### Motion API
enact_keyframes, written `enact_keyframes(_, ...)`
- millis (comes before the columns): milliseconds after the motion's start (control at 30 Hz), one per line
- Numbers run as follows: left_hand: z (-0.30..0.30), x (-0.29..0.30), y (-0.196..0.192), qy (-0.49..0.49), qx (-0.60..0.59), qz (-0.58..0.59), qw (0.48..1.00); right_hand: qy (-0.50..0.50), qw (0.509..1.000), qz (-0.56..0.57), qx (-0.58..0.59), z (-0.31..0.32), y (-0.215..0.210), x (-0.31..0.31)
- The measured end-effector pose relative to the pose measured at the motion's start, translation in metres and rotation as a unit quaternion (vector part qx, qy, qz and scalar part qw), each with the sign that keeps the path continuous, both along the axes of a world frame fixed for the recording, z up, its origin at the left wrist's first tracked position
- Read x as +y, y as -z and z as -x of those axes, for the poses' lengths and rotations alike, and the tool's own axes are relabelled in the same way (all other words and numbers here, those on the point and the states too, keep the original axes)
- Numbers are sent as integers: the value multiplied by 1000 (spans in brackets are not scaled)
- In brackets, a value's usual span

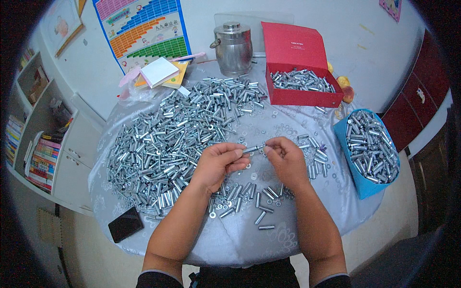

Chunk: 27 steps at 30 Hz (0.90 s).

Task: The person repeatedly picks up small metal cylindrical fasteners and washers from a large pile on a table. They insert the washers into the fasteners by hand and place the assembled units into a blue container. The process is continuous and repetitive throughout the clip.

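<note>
My left hand [217, 163] pinches a small silver metal sleeve [252, 149] by one end, held level above the table. My right hand [286, 158] meets it at the other end, fingertips closed on a tiny part I cannot make out. Both hands hover over the middle of a round table covered in a pale patterned cloth [249, 240]. A large heap of silver sleeves and washers [177, 129] spreads to the left and behind. A few loose sleeves [249, 197] lie just below my hands.
A red open box [300, 96] with metal parts stands at the back right. A blue bin [365, 185] full of sleeves sits at the right edge. A steel pot [234, 48], paper pads [159, 72], fruit [345, 86] and a black phone [126, 224] lie around the table.
</note>
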State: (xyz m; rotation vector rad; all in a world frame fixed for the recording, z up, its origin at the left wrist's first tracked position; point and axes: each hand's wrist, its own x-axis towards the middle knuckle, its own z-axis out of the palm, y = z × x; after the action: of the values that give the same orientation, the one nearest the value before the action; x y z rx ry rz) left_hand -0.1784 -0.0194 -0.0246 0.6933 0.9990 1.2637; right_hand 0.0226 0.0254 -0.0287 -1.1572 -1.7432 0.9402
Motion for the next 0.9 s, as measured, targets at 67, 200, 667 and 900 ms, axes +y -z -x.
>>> enact_keyframes(67, 0, 0, 0, 2, 2, -3, 1000, -15, 995, 45, 88, 0, -3, 1)
enact_keyframes(200, 0, 0, 1, 6, 10, -9, 1000, -61, 982, 61, 166, -1, -1, 1)
enact_keyframes(667, -2, -1, -2, -7, 41, -17, 999, -92, 983, 64, 143, -5, 4, 4)
enact_keyframes(900, -8, -4, -7, -5, 85, -33, 996, -94, 990, 105, 28, -8, 9, 7)
